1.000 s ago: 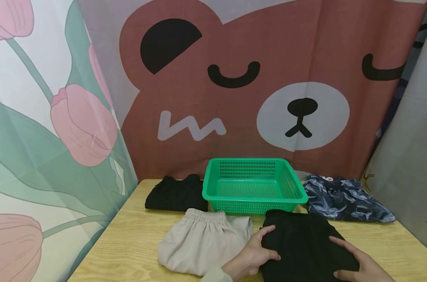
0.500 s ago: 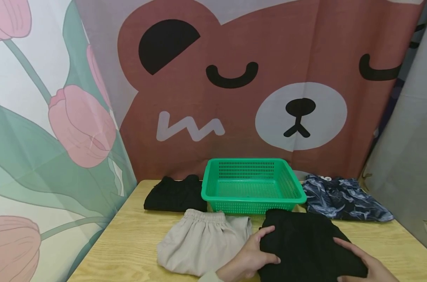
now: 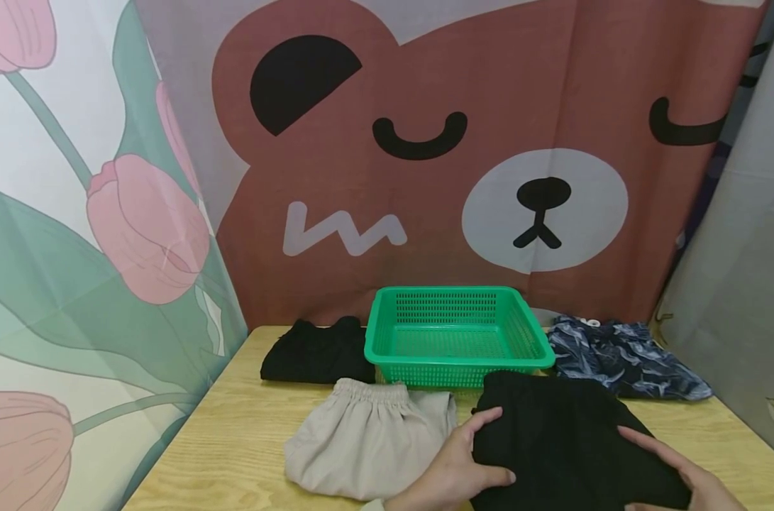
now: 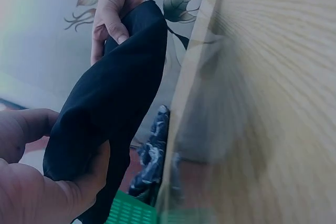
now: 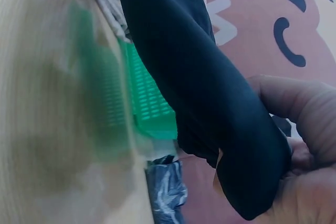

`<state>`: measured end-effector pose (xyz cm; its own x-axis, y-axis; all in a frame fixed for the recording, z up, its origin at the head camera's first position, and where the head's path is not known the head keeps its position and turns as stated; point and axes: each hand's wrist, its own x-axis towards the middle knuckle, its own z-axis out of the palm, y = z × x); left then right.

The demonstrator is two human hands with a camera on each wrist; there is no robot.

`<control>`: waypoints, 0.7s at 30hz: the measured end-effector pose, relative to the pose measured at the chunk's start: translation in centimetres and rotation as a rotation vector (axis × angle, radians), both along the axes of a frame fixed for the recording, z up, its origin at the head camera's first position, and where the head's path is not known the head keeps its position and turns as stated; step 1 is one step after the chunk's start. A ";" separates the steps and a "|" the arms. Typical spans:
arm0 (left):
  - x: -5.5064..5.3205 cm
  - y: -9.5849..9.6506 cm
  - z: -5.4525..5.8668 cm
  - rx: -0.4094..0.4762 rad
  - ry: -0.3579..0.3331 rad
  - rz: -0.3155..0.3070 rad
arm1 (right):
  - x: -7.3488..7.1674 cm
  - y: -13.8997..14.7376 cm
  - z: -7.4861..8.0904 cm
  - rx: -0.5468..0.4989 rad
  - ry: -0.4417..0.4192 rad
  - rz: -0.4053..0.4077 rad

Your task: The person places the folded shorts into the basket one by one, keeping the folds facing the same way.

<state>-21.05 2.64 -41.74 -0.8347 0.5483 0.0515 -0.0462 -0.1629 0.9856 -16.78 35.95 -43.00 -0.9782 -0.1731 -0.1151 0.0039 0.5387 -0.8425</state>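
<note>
Before the green basket [image 3: 450, 362], beside the beige garment [image 3: 364, 443], left hand [image 3: 452, 465] and right hand [image 3: 698, 482] grip black cloth [image 3: 562, 440].

Held black garment [image 3: 565, 433] in smooth matt cloth, beige garment [image 3: 367, 447] in matt cloth with crinkled gathers, green basket [image 3: 460, 363] of glossy perforated plastic, wood-grained table [image 3: 227, 440], hanging [image 3: 438, 241] of matt cloth
</note>
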 end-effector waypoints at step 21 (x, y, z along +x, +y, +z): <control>-0.5 -2.3 3.7 -0.072 0.160 0.034 | 0.9 -3.7 5.2 0.041 0.070 -0.077</control>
<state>-21.54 0.35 -38.07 -0.8369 0.5272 0.1473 0.1168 -0.0909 0.9890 -15.83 32.27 -37.85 -0.9942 -0.0941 -0.0518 -0.0115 0.5729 -0.8196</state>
